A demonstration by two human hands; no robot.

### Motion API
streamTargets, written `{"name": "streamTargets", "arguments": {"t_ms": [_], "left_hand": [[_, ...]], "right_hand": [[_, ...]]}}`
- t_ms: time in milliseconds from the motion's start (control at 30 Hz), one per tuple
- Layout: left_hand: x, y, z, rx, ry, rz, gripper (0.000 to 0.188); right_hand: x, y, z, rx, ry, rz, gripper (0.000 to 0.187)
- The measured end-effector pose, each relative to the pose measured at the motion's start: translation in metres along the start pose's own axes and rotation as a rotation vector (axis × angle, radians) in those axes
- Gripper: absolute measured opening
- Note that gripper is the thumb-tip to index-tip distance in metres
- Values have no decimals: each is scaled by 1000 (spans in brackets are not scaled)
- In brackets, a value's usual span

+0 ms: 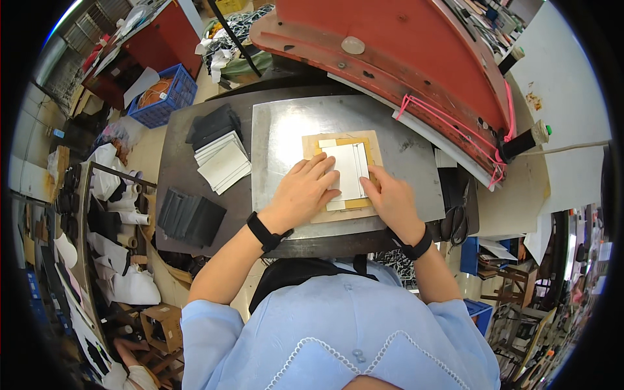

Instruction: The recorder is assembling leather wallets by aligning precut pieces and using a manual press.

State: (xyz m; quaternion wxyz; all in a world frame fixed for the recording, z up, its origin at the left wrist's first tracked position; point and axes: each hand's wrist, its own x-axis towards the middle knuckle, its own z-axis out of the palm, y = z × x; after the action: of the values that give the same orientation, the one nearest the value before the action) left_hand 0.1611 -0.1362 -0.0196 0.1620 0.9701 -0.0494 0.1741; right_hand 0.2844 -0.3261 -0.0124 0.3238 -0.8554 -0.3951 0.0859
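Note:
A white rectangular panel (346,170) with narrow strips along its right side lies on a yellow-edged template (357,204). Under that is a larger tan board (381,170) on a metal plate (279,123). My left hand (304,187) rests open on the panel's left part, fingers spread and flat. At the right edge, my right hand (393,200) touches the strips with thumb and forefinger a little apart; its other fingers are partly hidden. Left of the plate lie a fanned stack of white pieces (223,164), a black pile (214,127) and a stack of dark pieces (190,218).
A large red machine body (390,52) overhangs the far right of the table, with pink cord (448,133) strung along it. Scissors (458,224) lie by the right edge. A blue crate (164,97) and a rack of rolls (127,214) stand left. Another person's arm (130,354) shows lower left.

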Motion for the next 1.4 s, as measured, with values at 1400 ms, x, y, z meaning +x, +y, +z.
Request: {"name": "streamTargets", "arguments": {"t_ms": [1400], "left_hand": [[3, -5, -9, -13, -98, -7, 33]], "right_hand": [[-6, 109, -180, -72, 1110, 114, 74]]}}
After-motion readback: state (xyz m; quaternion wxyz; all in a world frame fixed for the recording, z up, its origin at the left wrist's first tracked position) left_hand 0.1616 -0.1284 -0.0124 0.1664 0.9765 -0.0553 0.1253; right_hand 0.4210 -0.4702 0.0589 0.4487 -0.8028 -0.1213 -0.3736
